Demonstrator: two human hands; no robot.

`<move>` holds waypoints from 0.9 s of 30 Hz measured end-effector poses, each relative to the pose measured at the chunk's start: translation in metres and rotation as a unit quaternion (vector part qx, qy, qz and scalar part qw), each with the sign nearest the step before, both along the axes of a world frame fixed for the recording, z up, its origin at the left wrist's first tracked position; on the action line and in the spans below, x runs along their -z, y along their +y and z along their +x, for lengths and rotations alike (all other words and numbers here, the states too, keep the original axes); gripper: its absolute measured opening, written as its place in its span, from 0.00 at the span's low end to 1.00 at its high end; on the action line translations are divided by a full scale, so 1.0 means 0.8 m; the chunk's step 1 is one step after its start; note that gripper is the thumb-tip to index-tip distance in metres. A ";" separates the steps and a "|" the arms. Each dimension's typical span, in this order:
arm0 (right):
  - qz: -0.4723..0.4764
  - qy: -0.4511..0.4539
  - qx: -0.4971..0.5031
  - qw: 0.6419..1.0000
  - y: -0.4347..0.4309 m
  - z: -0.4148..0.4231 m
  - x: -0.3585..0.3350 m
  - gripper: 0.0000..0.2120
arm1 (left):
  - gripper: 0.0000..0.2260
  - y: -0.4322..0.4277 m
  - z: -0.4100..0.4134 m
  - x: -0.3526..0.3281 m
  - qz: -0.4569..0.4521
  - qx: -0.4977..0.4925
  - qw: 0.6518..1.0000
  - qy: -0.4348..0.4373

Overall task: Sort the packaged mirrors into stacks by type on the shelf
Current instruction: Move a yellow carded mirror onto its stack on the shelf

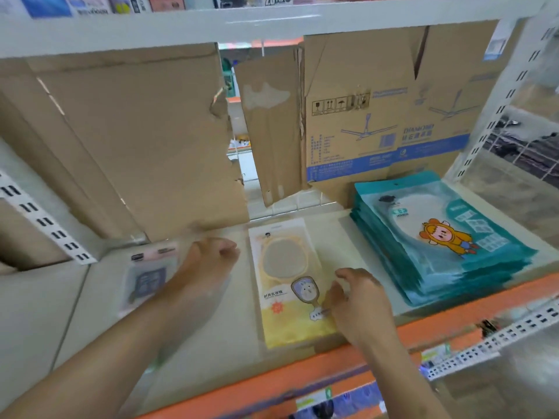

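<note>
**A:** Where is the yellow pack?

**B:** The yellow pack (pixel 284 285) lies flat on the shelf (pixel 211 343), about mid-width. Its long axis runs front to back. The round mirror end points at the back of the shelf and the handle end at the orange front edge, with the near end swung a little to the right.

**A:** And the hands?

**B:** The right hand (pixel 360 300) is at the pack's right edge near the front, thumb on the wrapper and fingers arched above it. I cannot tell whether that grip is clamped on the edge or only resting there. The left hand (pixel 208 258) hovers just left of the pack's far end, its grip loosely curled on nothing.

**A:** What lies around them?

**B:** A teal stack (pixel 447 246) sits to the right, apart from the yellow pack, its long axis also front to back. A blurred pink pack (pixel 148 276) lies flat at the left, partly behind the left forearm. Torn cardboard (pixel 136 140) stands upright at the back left, and a fan box (pixel 378 116) stands behind the teal stack.
</note>
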State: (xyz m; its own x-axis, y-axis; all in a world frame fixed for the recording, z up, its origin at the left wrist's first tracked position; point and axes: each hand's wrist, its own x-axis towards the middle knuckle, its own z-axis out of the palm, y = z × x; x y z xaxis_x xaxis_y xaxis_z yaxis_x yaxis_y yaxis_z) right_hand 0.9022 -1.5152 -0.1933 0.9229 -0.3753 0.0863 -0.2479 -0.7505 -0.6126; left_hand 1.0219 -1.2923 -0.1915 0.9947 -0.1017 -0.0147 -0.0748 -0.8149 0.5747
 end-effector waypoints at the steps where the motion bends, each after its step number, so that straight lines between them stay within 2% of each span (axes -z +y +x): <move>1: -0.007 -0.009 -0.010 1.000 0.002 0.004 -0.001 0.15 | 0.10 0.004 -0.008 -0.002 -0.002 -0.003 1.000 -0.004; 7: -0.020 -0.048 -0.079 0.996 0.033 0.032 -0.012 0.16 | 0.12 0.045 -0.058 -0.021 0.010 -0.043 0.995 -0.084; 11: -0.030 -0.041 -0.147 0.988 0.070 0.044 -0.016 0.15 | 0.12 0.087 -0.087 -0.028 0.015 -0.096 0.992 -0.079; 13: -0.043 -0.041 -0.177 0.982 0.090 0.048 -0.015 0.13 | 0.12 0.110 -0.103 -0.029 0.025 -0.101 0.988 -0.111; 16: -0.033 -0.048 -0.216 0.975 0.121 0.048 -0.016 0.16 | 0.11 0.145 -0.126 -0.024 0.041 -0.126 0.982 -0.136; 21: -0.028 -0.074 -0.264 0.961 0.186 0.040 -0.026 0.12 | 0.14 0.204 -0.163 -0.015 0.053 -0.205 0.973 -0.098; 24: -0.024 -0.081 -0.289 0.954 0.231 0.027 -0.031 0.11 | 0.23 0.244 -0.192 -0.013 0.087 -0.221 0.970 -0.058; 27: -0.028 -0.103 -0.317 0.942 0.272 0.008 -0.029 0.10 | 0.28 0.285 -0.220 -0.006 0.124 -0.236 0.963 -0.043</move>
State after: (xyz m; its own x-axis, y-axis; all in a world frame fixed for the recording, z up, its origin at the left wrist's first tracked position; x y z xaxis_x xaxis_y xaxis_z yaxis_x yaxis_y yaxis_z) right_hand 0.9087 -1.2976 -0.1702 0.9215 0.2573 0.2909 0.3815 -0.7405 -0.5533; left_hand 0.8458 -1.0640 -0.1869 0.9276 0.3587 0.1045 0.2997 -0.8813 0.3655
